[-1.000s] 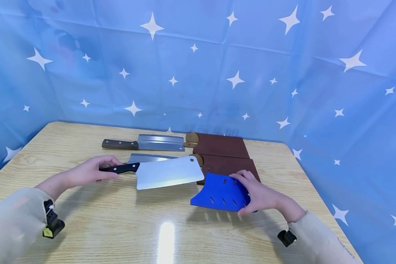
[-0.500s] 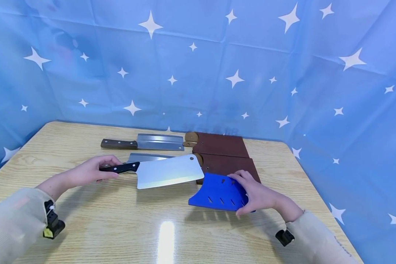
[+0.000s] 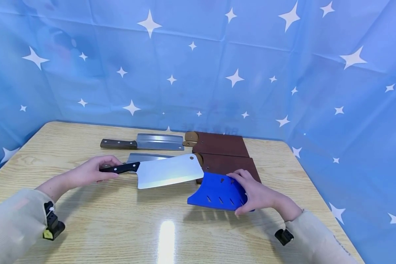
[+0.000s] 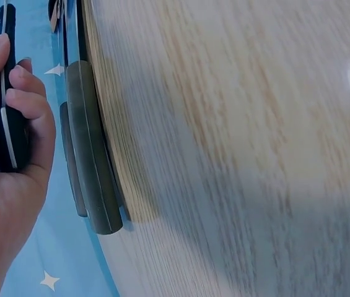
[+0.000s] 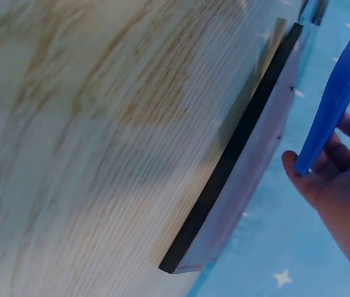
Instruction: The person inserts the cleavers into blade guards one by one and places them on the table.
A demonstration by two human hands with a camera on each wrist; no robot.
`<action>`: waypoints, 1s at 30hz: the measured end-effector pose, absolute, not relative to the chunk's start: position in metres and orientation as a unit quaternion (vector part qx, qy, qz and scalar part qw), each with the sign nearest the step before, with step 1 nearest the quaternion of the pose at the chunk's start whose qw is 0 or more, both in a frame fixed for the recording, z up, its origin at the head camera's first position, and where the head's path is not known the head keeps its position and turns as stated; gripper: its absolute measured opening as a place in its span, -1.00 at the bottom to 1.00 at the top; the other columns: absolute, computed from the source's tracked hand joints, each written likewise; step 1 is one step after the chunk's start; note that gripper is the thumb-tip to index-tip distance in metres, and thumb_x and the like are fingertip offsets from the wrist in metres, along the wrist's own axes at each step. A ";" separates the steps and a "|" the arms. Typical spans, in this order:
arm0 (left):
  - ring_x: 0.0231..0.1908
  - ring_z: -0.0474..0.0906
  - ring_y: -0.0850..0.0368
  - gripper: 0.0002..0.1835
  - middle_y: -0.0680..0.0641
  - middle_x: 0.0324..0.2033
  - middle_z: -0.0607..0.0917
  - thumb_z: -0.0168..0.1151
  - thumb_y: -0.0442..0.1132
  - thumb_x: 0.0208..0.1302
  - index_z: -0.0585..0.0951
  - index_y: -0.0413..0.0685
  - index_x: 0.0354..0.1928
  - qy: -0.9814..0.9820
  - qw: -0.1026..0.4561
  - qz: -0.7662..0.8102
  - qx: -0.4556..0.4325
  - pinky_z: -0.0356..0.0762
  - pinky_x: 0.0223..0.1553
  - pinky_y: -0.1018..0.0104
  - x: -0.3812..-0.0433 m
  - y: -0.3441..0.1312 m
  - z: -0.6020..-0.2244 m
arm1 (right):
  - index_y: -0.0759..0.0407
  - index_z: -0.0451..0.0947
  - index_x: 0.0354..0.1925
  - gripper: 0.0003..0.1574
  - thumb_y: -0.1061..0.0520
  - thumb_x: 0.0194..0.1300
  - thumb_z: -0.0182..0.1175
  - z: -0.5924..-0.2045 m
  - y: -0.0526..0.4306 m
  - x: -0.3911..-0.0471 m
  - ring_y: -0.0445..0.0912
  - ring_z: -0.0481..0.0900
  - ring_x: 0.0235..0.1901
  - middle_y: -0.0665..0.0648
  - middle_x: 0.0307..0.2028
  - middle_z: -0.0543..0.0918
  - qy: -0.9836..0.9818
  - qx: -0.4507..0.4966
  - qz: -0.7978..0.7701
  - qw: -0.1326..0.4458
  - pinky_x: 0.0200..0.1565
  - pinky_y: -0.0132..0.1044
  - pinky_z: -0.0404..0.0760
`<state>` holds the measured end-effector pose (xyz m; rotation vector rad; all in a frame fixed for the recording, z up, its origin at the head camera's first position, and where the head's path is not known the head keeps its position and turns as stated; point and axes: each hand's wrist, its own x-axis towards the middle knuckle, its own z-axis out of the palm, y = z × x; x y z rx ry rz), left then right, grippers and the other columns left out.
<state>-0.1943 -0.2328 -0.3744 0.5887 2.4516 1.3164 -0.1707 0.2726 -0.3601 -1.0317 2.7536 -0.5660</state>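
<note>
My left hand (image 3: 97, 171) grips the black riveted handle of a cleaver (image 3: 168, 171), its wide blade pointing right above the table. In the left wrist view the fingers curl round that handle (image 4: 12, 133). On the other side my right hand (image 3: 255, 192) holds a blue slotted blade sheath (image 3: 214, 192) by its right end, thumb below and fingers on top. The right wrist view shows the sheath (image 5: 336, 93) edge-on between thumb and fingers. The blade's tip end is right at the sheath's upper left corner in the head view, outside the sheath.
A second cleaver (image 3: 160, 142) with a brown handle lies at the back. In front of it another cleaver (image 3: 145, 157) is partly hidden by the held one. Two brown sheaths (image 3: 222, 144) with tan straps lie to their right. A starry blue curtain (image 3: 198, 91) stands behind the table (image 3: 118, 227).
My right hand and the blue sheath have shifted slightly left, closer to the cleaver's tip end. The left hand and its cleaver stay almost in place.
</note>
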 end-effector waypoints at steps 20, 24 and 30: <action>-0.63 0.36 0.25 -0.58 -0.25 -0.14 0.61 0.34 -0.28 0.09 0.50 -0.23 0.00 0.850 0.174 0.456 0.200 0.36 -0.67 0.35 -0.196 -0.225 -0.375 | 0.26 0.23 0.29 0.24 -0.21 -0.29 0.47 -0.362 0.274 -0.169 0.01 0.25 0.05 0.17 0.07 0.30 0.933 -0.305 -0.181 0.067 -0.10 -0.12 0.45; -0.60 0.38 0.28 -0.59 -0.27 -0.13 0.62 0.33 -0.30 0.10 0.50 -0.24 0.00 0.851 0.171 0.451 0.208 0.37 -0.66 0.35 -0.195 -0.225 -0.374 | 0.27 0.22 0.30 0.24 -0.20 -0.28 0.46 -0.361 0.273 -0.172 0.05 0.24 0.06 0.19 0.08 0.30 0.932 -0.302 -0.185 0.073 -0.10 -0.08 0.45; -0.70 0.30 0.29 -0.54 -0.39 0.05 0.52 0.31 -0.30 0.11 0.46 -0.30 0.06 0.837 0.192 0.456 0.234 0.38 -0.68 0.30 -0.192 -0.221 -0.372 | 0.25 0.22 0.30 0.23 -0.20 -0.28 0.46 -0.361 0.272 -0.174 0.05 0.25 0.06 0.19 0.09 0.30 0.933 -0.297 -0.185 0.080 -0.07 -0.04 0.43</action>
